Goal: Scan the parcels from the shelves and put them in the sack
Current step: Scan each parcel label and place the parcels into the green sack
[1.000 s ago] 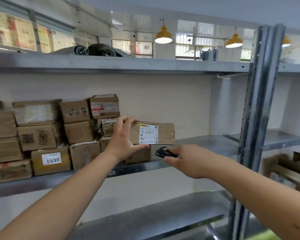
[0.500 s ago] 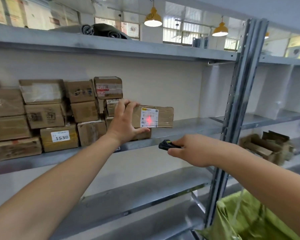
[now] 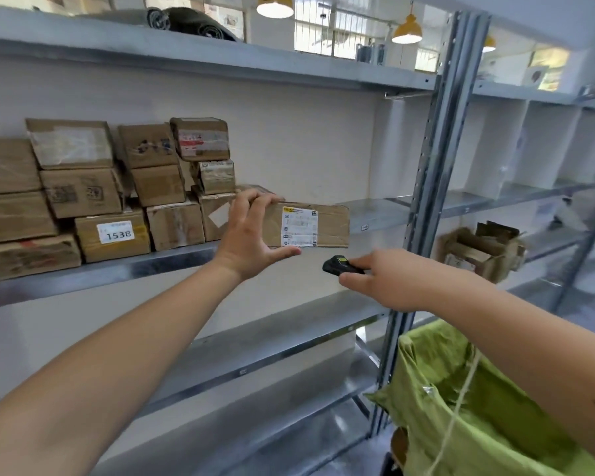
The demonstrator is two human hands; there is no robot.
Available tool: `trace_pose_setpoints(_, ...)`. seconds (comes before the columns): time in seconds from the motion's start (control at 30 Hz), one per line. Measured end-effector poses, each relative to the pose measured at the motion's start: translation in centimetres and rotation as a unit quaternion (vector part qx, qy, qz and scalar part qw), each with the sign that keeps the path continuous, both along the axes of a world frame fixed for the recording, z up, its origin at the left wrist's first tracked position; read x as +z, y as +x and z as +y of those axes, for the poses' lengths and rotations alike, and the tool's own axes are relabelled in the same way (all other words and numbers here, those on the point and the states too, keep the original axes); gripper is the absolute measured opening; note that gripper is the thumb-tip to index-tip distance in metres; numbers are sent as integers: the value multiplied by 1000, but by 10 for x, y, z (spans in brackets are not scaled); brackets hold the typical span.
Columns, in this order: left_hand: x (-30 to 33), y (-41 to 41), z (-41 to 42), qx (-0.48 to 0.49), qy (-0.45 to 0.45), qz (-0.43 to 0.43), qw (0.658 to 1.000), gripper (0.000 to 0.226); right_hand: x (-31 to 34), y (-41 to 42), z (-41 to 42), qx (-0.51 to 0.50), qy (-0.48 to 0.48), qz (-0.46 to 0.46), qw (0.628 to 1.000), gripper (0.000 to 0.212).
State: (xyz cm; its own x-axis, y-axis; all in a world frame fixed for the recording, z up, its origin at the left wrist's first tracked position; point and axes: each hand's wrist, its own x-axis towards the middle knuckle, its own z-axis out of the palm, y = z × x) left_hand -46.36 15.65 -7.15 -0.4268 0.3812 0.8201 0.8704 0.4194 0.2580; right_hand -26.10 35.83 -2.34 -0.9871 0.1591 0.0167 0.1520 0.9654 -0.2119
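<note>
My left hand (image 3: 251,235) grips a flat brown parcel (image 3: 330,226) by its left end, holding it in the air in front of the middle shelf (image 3: 172,264). A white label on the parcel faces me. My right hand (image 3: 389,280) holds a small black scanner (image 3: 339,266) just below and right of the parcel, pointed toward it. A green sack (image 3: 461,403) stands open at the lower right, under my right forearm. Several more cardboard parcels (image 3: 114,235) are stacked on the left of the middle shelf.
A grey steel upright (image 3: 426,214) divides the shelving right of the parcel. An open torn carton (image 3: 481,252) sits on the right bay's shelf. The lower shelves (image 3: 255,365) are bare metal. Rolled dark fabric (image 3: 193,25) lies on the top shelf.
The parcel has come off the shelf stack and moved right and toward me. The red scan light on its label has gone. The view has swung down and right, showing more of the sack.
</note>
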Motion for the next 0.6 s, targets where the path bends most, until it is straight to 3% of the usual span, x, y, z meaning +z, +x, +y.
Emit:
trace_pose_setpoints(0.27, -68, 51, 57, -76, 36, -134, 987, 98, -65, 54, 43, -107, -77, -8, 991, 45)
trace_pose_setpoints(0.6, -142, 110, 200, -182, 7, -237, 954, 99, -134, 148, 148, -251, -132, -17, 959, 53)
